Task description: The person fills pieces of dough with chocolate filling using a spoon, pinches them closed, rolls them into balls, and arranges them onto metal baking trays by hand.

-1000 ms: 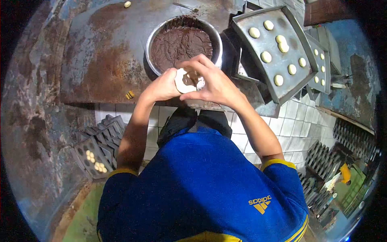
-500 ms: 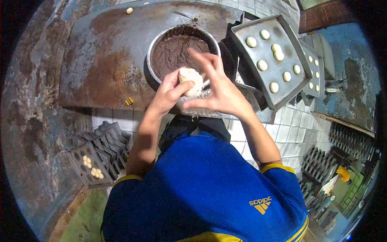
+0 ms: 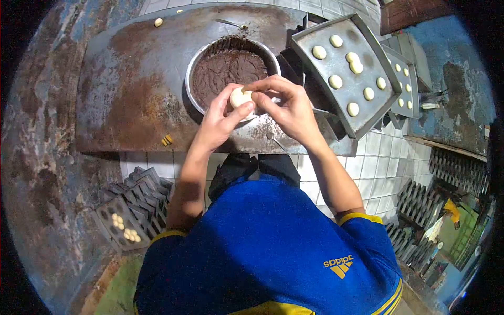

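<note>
A pale dough ball (image 3: 240,100) rests in my left hand (image 3: 216,122), with the fingers curled round it and the thumb on its near side. From the right, my right hand (image 3: 292,109) closes its thumb and index finger on the top edge of the same dough. Both hands are over the near rim of a round metal bowl (image 3: 190,86). Thick dark brown filling (image 3: 231,68) spreads inside the bowl. A small spoon (image 3: 271,136) lies just below my right hand at the table's near edge.
The bowl stands on a worn metal table (image 3: 131,79). A tray (image 3: 336,102) of several dough balls is propped at right, with another tray (image 3: 412,107) behind. A second spoon (image 3: 231,23) lies beyond the bowl. Stacked moulds (image 3: 142,194) stand at lower left.
My right hand was spread wide beside the dough and has come in to pinch its edge. The dough now looks rounder in my left hand. The spoon below has come into view.
</note>
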`<state>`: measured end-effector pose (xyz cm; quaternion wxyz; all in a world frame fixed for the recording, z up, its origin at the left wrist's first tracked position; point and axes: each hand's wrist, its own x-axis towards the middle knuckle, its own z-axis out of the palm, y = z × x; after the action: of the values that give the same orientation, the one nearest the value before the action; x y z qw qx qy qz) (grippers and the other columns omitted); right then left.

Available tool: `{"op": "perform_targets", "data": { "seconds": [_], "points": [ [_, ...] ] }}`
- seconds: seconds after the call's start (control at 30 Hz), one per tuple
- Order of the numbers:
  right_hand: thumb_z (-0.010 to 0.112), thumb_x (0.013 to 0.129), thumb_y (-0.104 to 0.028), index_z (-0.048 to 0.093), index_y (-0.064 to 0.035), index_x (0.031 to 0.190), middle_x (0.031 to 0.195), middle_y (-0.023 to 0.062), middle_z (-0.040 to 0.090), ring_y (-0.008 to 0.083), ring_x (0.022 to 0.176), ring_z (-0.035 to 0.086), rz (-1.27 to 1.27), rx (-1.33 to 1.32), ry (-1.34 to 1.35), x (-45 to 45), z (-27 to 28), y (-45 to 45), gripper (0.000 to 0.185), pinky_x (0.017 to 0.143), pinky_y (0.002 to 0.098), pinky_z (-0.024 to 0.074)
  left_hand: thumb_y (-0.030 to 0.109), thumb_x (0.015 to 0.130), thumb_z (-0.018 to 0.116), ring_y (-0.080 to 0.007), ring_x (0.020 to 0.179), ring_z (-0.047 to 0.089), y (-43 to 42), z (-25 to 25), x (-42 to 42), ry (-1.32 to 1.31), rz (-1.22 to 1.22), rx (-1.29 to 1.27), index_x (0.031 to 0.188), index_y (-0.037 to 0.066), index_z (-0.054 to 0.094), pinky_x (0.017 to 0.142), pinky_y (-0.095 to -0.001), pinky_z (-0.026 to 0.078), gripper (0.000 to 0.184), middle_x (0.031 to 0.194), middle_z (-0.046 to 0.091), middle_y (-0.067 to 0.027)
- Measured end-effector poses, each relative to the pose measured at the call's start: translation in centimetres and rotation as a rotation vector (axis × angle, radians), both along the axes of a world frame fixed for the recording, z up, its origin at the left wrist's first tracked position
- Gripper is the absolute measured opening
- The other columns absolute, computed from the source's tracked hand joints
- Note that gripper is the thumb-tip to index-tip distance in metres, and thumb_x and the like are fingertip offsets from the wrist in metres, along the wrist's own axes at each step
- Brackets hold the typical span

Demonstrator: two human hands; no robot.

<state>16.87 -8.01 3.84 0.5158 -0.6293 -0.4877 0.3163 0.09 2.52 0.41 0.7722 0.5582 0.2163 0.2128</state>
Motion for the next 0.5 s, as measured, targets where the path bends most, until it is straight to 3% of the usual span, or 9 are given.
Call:
{"op": "perform_targets", "data": {
  "seconds": [0.07, 0.13, 0.17, 0.23, 0.33, 0.4, 0.43, 0.47, 0.5],
  "points": [
    [0.075, 0.093, -0.012, 0.076, -0.0064, 0.125, 0.114, 0.0139, 0.069, 0.0232, 0.094, 0.072, -0.014, 0.023, 0.036, 0.0, -0.3, -0.1, 0.032, 0.084, 0.0327, 0.0581, 0.023, 0.1, 0.07, -0.0048, 0.088, 0.061, 0.2, -0.7, 0.1, 0.09, 0.045, -0.022, 0.116, 0.006, 0.065, 0.073, -0.0225, 0.05, 0.023, 0.101, 0.066, 0.0017],
    [0.077, 0.091, -0.015, 0.069, -0.0106, 0.138, 0.13, 0.0149, 0.062, 0.0241, 0.092, 0.07, -0.119, 0.035, -0.284, -0.6, 2.2, -0.5, 0.048, 0.084, 0.0342, 0.0585, 0.021, 0.1, 0.068, -0.0073, 0.09, 0.063, 0.2, -1.2, 0.3, 0.126, 0.065, -0.124, 0.112, 0.005, 0.066, 0.076, -0.0247, 0.052, 0.02, 0.097, 0.067, 0.0004],
    [0.084, 0.086, -0.023, 0.063, -0.0135, 0.146, 0.138, 0.0153, 0.055, 0.0261, 0.09, 0.069, -0.078, 0.01, -0.374, -0.7, 3.3, -0.9, 0.064, 0.084, 0.0371, 0.0588, 0.02, 0.1, 0.067, -0.0067, 0.087, 0.063, -0.2, -1.1, 0.7, 0.062, 0.103, -0.179, 0.112, 0.005, 0.066, 0.073, -0.0235, 0.051, 0.019, 0.098, 0.068, 0.0002],
    [0.086, 0.084, -0.028, 0.064, -0.0133, 0.145, 0.136, 0.0153, 0.056, 0.0269, 0.09, 0.069, 0.001, 0.111, -0.501, 0.0, 2.2, -0.3, 0.067, 0.083, 0.0384, 0.0589, 0.021, 0.1, 0.062, -0.0042, 0.074, 0.06, -1.2, 0.0, 1.7, 0.013, 0.169, -0.255, 0.111, 0.006, 0.065, 0.058, -0.0205, 0.044, 0.019, 0.096, 0.068, -0.0001],
    [0.091, 0.08, -0.034, 0.07, -0.0119, 0.137, 0.125, 0.0147, 0.064, 0.0277, 0.09, 0.07, 0.041, 0.221, -0.575, 0.8, 0.6, -0.4, 0.065, 0.084, 0.0386, 0.0583, 0.025, 0.102, 0.059, -0.0015, 0.062, 0.051, -1.1, 1.2, 2.6, 0.101, 0.097, -0.412, 0.117, 0.008, 0.062, 0.048, -0.0191, 0.035, 0.023, 0.091, 0.065, 0.0012],
    [0.089, 0.083, -0.03, 0.077, -0.0112, 0.127, 0.11, 0.0127, 0.069, 0.0254, 0.091, 0.071, -0.031, 0.166, -0.307, 1.7, -0.4, -0.3, 0.05, 0.085, 0.0356, 0.057, 0.028, 0.104, 0.057, -0.0013, 0.056, 0.045, -0.4, 1.9, 3.2, 0.097, 0.031, -0.422, 0.126, 0.009, 0.057, 0.043, -0.0186, 0.03, 0.029, 0.086, 0.061, 0.0013],
    [0.084, 0.091, -0.025, 0.079, -0.0065, 0.118, 0.102, 0.0082, 0.073, 0.0192, 0.091, 0.071, -0.057, 0.104, -0.16, 1.9, 0.1, -0.5, 0.033, 0.085, 0.0319, 0.0556, 0.029, 0.105, 0.057, -0.0011, 0.056, 0.045, -0.1, 1.6, 3.4, 0.088, 0.01, -0.459, 0.13, 0.01, 0.054, 0.043, -0.018, 0.029, 0.032, 0.085, 0.061, 0.0008],
    [0.084, 0.091, -0.025, 0.079, -0.0065, 0.118, 0.102, 0.0082, 0.073, 0.0192, 0.091, 0.071, -0.06, 0.109, -0.16, 2.4, -0.5, -0.6, 0.033, 0.085, 0.0319, 0.0556, 0.031, 0.105, 0.056, -0.0009, 0.055, 0.044, 0.1, 1.5, 3.6, 0.078, -0.012, -0.496, 0.133, 0.01, 0.052, 0.042, -0.0174, 0.028, 0.035, 0.085, 0.061, 0.0004],
    [0.082, 0.095, -0.024, 0.078, -0.0042, 0.117, 0.104, 0.0068, 0.074, 0.0161, 0.091, 0.07, -0.097, 0.083, 0.122, 2.7, -1.1, -0.5, 0.03, 0.084, 0.0307, 0.0554, 0.028, 0.104, 0.063, -0.0007, 0.056, 0.043, 0.1, 2.2, 4.1, -0.017, -0.052, -0.582, 0.137, 0.009, 0.049, 0.044, -0.0161, 0.029, 0.04, 0.084, 0.061, -0.0016]
  ]
}}
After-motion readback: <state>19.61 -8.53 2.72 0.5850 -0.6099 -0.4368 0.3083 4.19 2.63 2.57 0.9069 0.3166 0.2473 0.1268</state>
